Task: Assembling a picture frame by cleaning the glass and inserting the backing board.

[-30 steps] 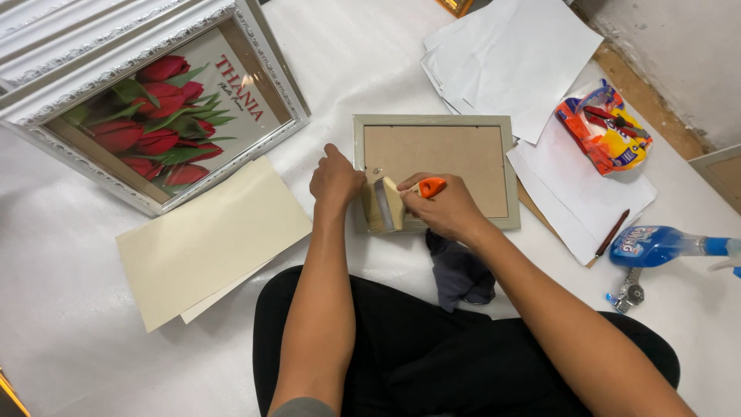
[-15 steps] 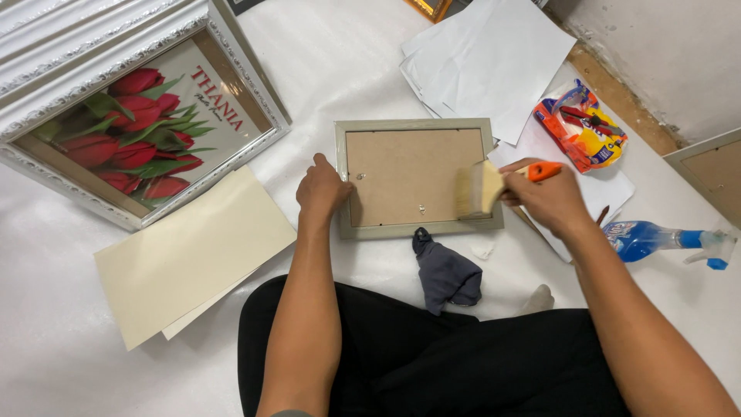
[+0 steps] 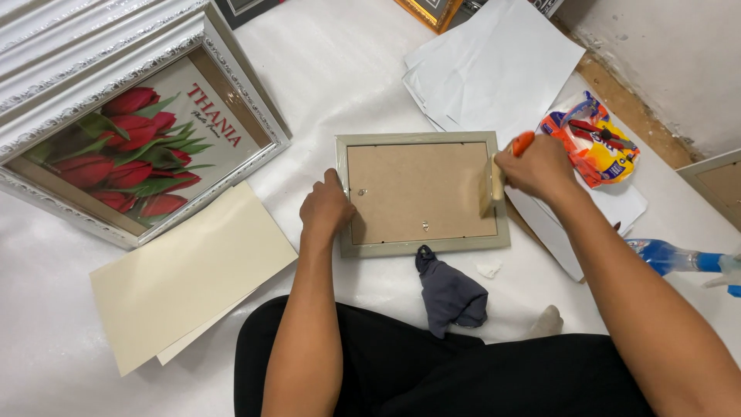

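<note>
Lying face down at centre frame on white sheeting, small pale-green picture frame (image 3: 422,193) with brown backing board uppermost. Left hand (image 3: 326,210) pressing its left edge, fingers curled close together. Right hand (image 3: 534,166) at its right edge, fingers closed around orange-handled brush (image 3: 494,181). Grey cloth (image 3: 450,293) just below.

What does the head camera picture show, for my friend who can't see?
A person's left hand steadies a small frame lying face down, while the right hand holds a brush at its right edge. A grey cloth lies below, cream paper to the left.
</note>
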